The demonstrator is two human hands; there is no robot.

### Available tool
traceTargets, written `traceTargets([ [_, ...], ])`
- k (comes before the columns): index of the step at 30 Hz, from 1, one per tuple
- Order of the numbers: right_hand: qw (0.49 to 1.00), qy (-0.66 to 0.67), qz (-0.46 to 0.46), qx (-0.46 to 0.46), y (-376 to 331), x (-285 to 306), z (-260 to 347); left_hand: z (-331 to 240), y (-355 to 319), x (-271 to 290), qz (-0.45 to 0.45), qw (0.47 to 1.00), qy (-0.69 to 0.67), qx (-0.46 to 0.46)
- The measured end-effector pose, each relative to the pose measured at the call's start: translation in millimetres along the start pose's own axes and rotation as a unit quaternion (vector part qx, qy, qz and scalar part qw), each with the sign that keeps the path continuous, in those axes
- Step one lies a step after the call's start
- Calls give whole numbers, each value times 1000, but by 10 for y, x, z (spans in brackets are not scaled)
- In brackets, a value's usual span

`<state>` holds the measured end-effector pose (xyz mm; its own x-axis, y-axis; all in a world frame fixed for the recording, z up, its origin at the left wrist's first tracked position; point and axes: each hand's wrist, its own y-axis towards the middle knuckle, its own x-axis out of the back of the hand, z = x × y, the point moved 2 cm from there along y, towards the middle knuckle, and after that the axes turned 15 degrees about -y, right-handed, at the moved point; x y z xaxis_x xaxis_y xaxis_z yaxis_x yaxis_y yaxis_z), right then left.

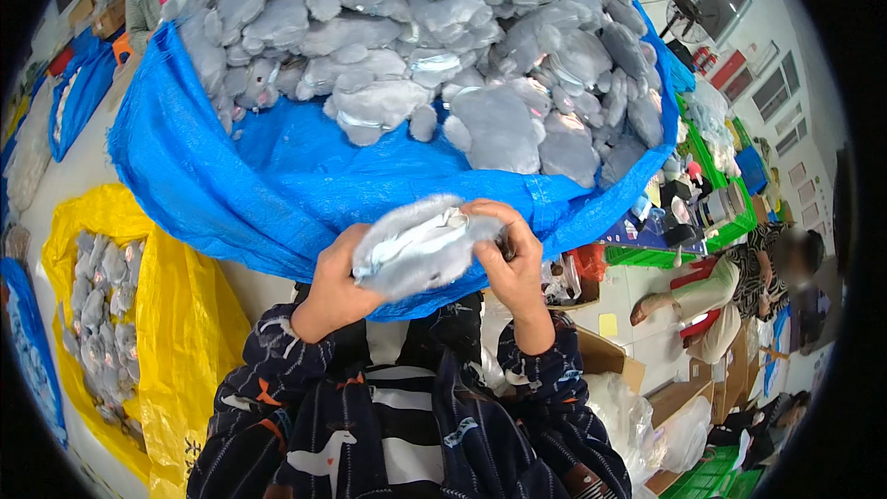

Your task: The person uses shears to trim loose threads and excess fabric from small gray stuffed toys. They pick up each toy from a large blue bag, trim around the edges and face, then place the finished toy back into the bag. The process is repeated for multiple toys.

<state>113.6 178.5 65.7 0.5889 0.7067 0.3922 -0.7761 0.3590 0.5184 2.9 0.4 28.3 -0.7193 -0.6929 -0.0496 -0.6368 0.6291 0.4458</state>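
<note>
Between two hands (334, 282) (513, 259), one grey plush toy (416, 245)

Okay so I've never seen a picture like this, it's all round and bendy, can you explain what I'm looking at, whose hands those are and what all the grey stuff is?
There is no machine here. The picture comes from a wide fisheye camera worn on a person's head, looking down, which is why straight edges bend. The two forearms coming up from the bottom are that person's own. The left hand and right hand hold one grey plush toy between them, fingers closed on it. Just beyond is a big blue sack heaped with similar grey plush pieces. On the left, a yellow sack holds more of them. Other people are nearby at the top left and on the right.
</note>
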Motion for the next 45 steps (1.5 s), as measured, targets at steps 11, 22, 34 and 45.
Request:
traceTargets([
  [11, 981, -87, -161, 68, -277, 165, 360, -311, 15, -129, -1, 923, 290, -251],
  [22, 962, -261, -71, 18, -348, 109, 195, -238, 43, -171, -11, 926, 295, -237],
  [34, 978, 16, -126, -164, -324, 88, -58, -318, 347, -85, 101, 854, 393, -326],
  [45, 976, 12, -152, -154, -207, -516, -282, -107, 399, -189, -1, 949, 299, -103],
])
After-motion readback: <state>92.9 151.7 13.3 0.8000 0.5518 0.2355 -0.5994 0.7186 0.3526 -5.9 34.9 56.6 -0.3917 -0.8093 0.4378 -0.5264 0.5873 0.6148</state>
